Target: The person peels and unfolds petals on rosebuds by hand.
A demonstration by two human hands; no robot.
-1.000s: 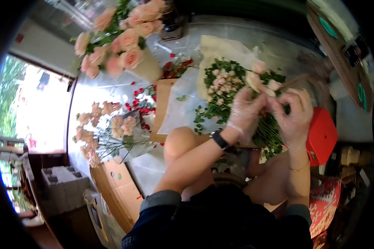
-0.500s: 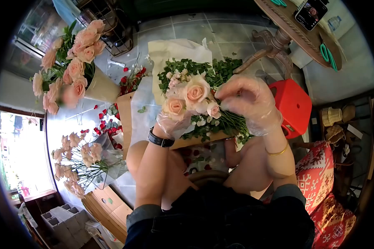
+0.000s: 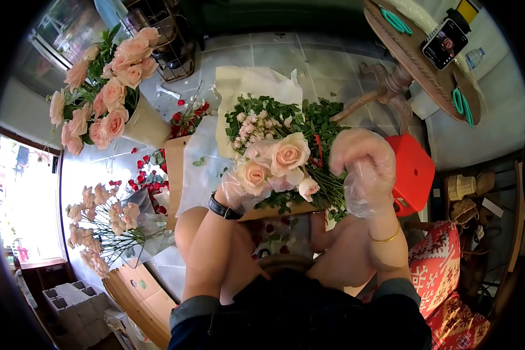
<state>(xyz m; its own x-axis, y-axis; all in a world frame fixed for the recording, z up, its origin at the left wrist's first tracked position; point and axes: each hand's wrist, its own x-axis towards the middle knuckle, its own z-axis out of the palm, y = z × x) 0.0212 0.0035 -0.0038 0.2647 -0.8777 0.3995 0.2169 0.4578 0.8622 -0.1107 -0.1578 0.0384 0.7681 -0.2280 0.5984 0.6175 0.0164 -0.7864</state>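
Observation:
My left hand, in a clear plastic glove, is closed around a small bunch of pale peach roses. A smaller rosebud stands at the bunch's right side. My right hand, gloved too, hovers just right of the roses with its fingers curled inward; whatever it may hold is hidden. Below the hands lies a heap of leafy green stems with a cluster of small pale pink spray roses. A thin red object, partly covered, rests among the stems.
At left stand a vase of peach roses and another bunch of roses. Red petals litter the floor. A red stool is at right, below a wooden table bearing a phone and scissors.
The roses in my left hand have shifted slightly right and down. My right hand has moved right, away from the blooms, and its fingers now curl downward. The view has tilted a little.

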